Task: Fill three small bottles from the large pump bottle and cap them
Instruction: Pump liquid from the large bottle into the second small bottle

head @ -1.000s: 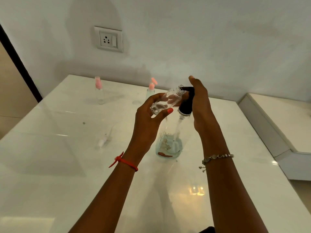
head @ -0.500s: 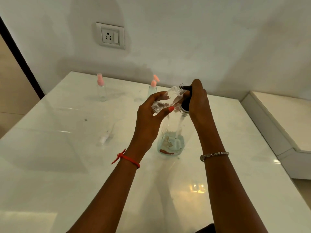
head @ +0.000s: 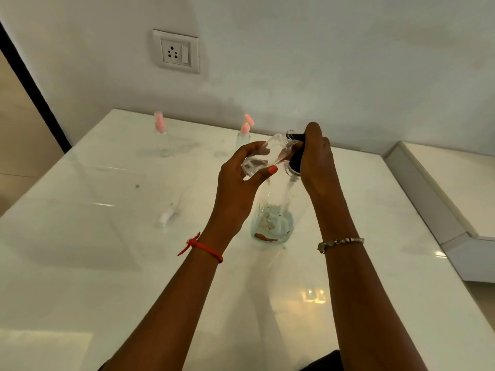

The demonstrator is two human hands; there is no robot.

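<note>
The large clear pump bottle (head: 273,220) stands mid-table with a little pale liquid at its bottom. My right hand (head: 317,162) rests on its black pump head (head: 296,156), fingers over the top. My left hand (head: 238,180) grips a small uncapped clear bottle (head: 263,156), tilted with its mouth at the pump's nozzle. Two small bottles with pink caps stand at the back: one (head: 162,137) on the left, one (head: 245,135) just behind my left hand. A small white-pink cap with a tube (head: 168,214) lies on the table to the left.
The glossy white table (head: 80,250) meets a white wall with a socket (head: 176,52). A lower white ledge (head: 442,188) runs along the right side. The table's left edge drops to a tan floor.
My right hand has pressed down over the pump head, its fingers now lower. The small bottle stays held at the nozzle. The camera view has shifted slightly.
</note>
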